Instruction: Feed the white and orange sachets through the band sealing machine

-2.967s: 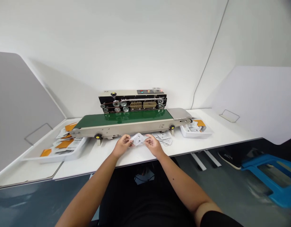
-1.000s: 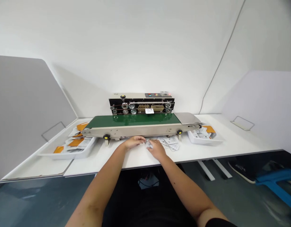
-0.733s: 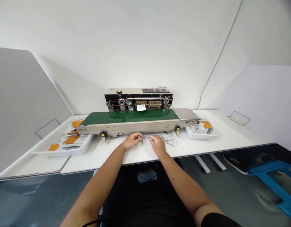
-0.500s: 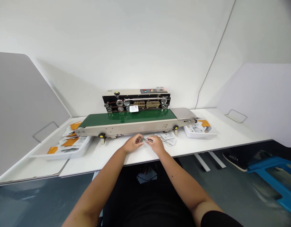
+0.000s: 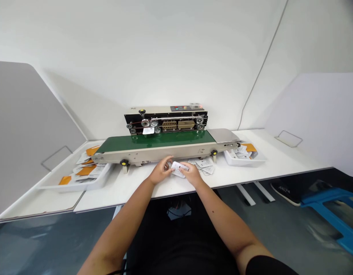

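Observation:
A small white printed sachet [image 5: 179,169] is between my hands, just in front of the sealing machine. My right hand [image 5: 192,175] pinches its right side between thumb and fingers. My left hand [image 5: 160,172] is curled at its left edge, with the thumb against it and the index finger raised. Behind them stands a band sealing machine [image 5: 167,154] with a green conveyor belt [image 5: 124,143]. Another white sachet [image 5: 148,130] is held upright in the sealer's rollers at the left. Loose sachets [image 5: 205,166] lie on the table beside my right hand.
A white tray [image 5: 103,181] of sachets and orange packets stands at the left. A smaller white tray [image 5: 246,163] with similar contents is at the right. Grey-white panels flank the table [image 5: 113,194]. A blue stool [image 5: 331,198] is on the floor at the right.
The sachet in my hands has turned so its printed face shows. My left fingers have spread somewhat. The sachet in the sealer has travelled left.

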A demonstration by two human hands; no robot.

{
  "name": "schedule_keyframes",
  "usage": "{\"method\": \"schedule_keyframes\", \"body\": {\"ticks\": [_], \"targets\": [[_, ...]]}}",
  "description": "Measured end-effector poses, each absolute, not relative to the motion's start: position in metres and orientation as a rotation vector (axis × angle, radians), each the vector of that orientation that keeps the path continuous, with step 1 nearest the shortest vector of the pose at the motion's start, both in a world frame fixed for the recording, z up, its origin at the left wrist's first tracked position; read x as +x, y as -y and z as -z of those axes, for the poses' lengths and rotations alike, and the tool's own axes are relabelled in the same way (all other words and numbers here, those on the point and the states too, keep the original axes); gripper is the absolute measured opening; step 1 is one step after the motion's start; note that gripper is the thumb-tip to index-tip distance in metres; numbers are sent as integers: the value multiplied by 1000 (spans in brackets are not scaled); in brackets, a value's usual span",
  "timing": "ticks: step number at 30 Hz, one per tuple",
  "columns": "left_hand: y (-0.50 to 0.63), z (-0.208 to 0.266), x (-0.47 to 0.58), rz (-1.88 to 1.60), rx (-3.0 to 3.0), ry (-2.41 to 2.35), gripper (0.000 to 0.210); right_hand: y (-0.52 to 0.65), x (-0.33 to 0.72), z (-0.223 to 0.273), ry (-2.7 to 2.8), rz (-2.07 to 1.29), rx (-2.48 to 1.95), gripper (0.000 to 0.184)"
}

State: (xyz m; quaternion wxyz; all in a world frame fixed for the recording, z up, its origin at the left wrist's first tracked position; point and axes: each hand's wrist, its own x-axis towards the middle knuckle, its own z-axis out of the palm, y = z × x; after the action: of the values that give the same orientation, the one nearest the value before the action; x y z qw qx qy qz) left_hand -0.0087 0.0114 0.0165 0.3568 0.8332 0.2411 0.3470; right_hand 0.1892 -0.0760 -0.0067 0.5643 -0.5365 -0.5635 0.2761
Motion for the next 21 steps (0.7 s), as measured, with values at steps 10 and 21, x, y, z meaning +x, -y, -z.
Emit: {"method": "schedule_keyframes", "body": {"ticks": [10, 21], "targets": [[-12, -18, -7, -780, 1783, -584, 41, 79, 193, 3, 1453, -794, -1328, 34], [-12, -14, -18, -704, 2349, -773, 33, 24, 326, -111, 781, -517, -1113, 30]]}}
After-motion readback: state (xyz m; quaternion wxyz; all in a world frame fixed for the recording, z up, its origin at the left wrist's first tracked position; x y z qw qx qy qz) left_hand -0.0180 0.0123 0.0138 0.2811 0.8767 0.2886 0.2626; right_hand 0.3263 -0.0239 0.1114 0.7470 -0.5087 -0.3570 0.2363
